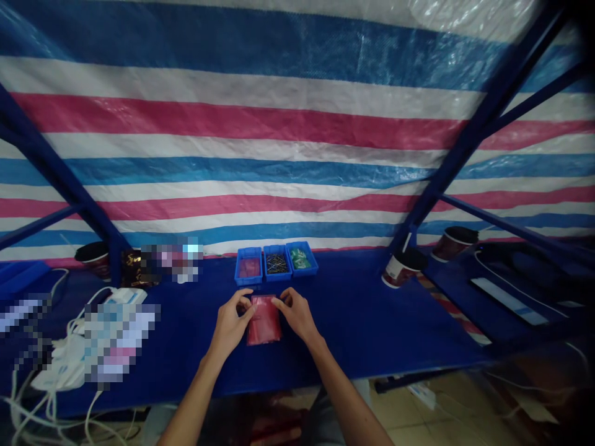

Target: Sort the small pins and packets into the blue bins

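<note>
A red, see-through plastic bag (264, 325) is between my hands, just above or on the blue tabletop. My left hand (231, 319) pinches its upper left edge, with the thumb lying on the red plastic. At the upper right corner, my right hand (296, 311) has thumb and fingers closed on the bag. Just beyond my fingers stand three small blue bins. The left bin (238, 277) contains flat pinkish-red pieces (250, 268). Dark and brassy screws or nails (277, 264) fill the middle one, and green-and-white pieces (300, 258) lie in the right one.
Power strips (125, 297) and tangled white cables lie at the left. Lidded cups stand at the back left (95, 259) and right (403, 269), near slanted blue frame posts. A phone-like device (509, 300) lies far right. Striped sheeting (288, 124) hangs behind the table.
</note>
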{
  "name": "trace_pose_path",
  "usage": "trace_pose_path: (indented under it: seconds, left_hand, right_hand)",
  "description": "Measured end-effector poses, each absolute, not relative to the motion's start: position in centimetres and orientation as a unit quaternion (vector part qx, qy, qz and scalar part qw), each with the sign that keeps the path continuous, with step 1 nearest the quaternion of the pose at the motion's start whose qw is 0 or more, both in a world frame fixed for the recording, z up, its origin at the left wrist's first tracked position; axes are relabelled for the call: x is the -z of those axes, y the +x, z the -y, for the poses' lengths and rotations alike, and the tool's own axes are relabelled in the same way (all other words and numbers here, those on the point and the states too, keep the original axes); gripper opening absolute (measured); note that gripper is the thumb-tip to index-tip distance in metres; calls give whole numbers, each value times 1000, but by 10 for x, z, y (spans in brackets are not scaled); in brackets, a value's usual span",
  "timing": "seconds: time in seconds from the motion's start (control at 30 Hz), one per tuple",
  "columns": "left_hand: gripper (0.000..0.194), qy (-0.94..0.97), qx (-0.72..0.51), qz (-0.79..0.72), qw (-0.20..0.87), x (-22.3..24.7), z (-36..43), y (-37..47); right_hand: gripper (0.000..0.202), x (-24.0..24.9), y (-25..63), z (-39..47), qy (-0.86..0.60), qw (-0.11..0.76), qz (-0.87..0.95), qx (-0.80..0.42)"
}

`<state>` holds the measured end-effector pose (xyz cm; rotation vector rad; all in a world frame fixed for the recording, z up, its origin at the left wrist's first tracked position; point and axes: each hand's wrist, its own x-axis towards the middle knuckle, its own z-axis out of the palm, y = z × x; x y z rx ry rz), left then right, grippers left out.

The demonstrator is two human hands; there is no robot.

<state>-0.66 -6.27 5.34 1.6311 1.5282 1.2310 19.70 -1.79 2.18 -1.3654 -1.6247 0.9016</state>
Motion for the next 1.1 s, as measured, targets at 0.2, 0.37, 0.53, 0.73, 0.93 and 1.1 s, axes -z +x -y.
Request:
trace_pose_path:
  seconds: [0.2,0.37,0.53,0.73,0.93,1.1]
  left_hand:
    - [37,574,-518,-514,372,-90,68,2]
    - [41,532,-566,-509,370,-103,60,3]
    - [46,500,-590,-496,395,-89,51,-4]
    - [32,533,-541,-505,410,-71,55,-7]
    - [30,543,-567,-506,357,-71,75,0]
    - [32,562,-544,-481,397,-71,81,-3]
  right_hand:
    - [34,-38,202,23,-440,465,619,-454]
    - [31,-55,197,26,-330,433,610,-576]
    - [29,-66,192,22,-340,466,613,-540]
    - [25,-75,193,29,-340,470,684,-443]
    - [30,-84,192,49,-321,422,740,-413]
    - [31,-89,188,50,-338,453,725,-394]
